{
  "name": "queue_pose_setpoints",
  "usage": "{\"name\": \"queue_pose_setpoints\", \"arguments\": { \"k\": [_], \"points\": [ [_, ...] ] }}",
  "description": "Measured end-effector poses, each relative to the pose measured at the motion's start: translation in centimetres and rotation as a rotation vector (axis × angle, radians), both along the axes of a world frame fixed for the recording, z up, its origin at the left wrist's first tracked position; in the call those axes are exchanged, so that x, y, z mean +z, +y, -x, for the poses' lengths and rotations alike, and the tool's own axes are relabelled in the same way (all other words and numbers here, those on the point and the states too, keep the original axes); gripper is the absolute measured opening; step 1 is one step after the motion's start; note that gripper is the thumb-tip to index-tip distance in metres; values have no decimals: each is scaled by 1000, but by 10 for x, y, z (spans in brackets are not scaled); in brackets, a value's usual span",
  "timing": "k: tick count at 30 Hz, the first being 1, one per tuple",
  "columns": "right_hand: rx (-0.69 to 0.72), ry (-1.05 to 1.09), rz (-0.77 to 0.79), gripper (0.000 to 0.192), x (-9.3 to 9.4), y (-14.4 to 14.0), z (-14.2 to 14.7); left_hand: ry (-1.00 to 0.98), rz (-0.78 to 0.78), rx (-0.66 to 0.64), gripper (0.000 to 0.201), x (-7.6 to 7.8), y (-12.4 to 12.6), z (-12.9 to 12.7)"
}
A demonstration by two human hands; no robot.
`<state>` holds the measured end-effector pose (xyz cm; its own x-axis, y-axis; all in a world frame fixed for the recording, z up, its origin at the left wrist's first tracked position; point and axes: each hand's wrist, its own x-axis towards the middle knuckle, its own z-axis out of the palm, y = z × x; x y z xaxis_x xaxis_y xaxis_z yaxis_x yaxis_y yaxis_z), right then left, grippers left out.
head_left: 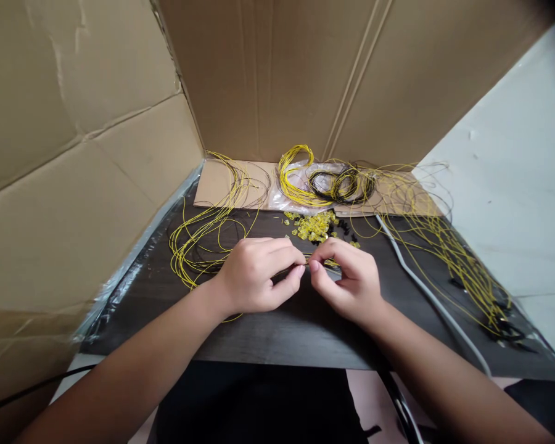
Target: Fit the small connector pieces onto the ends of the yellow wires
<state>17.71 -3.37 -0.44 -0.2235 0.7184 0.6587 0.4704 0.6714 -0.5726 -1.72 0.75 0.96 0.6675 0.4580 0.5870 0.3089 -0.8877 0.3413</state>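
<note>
My left hand [263,274] is closed in a pinch, thumb against forefinger, over the dark table. Yellow and dark thin wires [185,246] loop out on its left side and run behind it; the pinched wire itself is mostly covered by the fingers. Fingertip to fingertip with it, my right hand [346,274] pinches too, and what lies in its grip is too small and hidden to name. Short stretches of wire show in the narrow gap between the hands. Just beyond them is a heap of small yellow plastic pieces [314,226], with small black pieces [345,227] on its right.
A coiled yellow wire bundle [284,179] and a black wire coil [324,185] lie at the back on clear plastic. More yellow wires [467,253] with black ends spread rightward. A grey cable [411,271] crosses the table [277,339]. Cardboard walls [287,74] stand behind and left.
</note>
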Motion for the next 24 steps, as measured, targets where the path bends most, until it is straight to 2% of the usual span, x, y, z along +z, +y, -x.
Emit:
{"name": "queue_pose_setpoints", "arguments": {
  "k": [7,18,21,24],
  "points": [
    [12,-26,-21,10,-2,1,0,-25,4,15,9,-2,0,-1],
    [-29,-163,-186,15,-6,2,1,-65,8,52,8,-3,1,-3],
    [12,-191,-178,11,-4,1,0,-93,67,37,7,-2,1,-2],
    [65,-98,-102,8,-2,-1,-3,-129,196,-4,10,0,2,-1]
  ]
}}
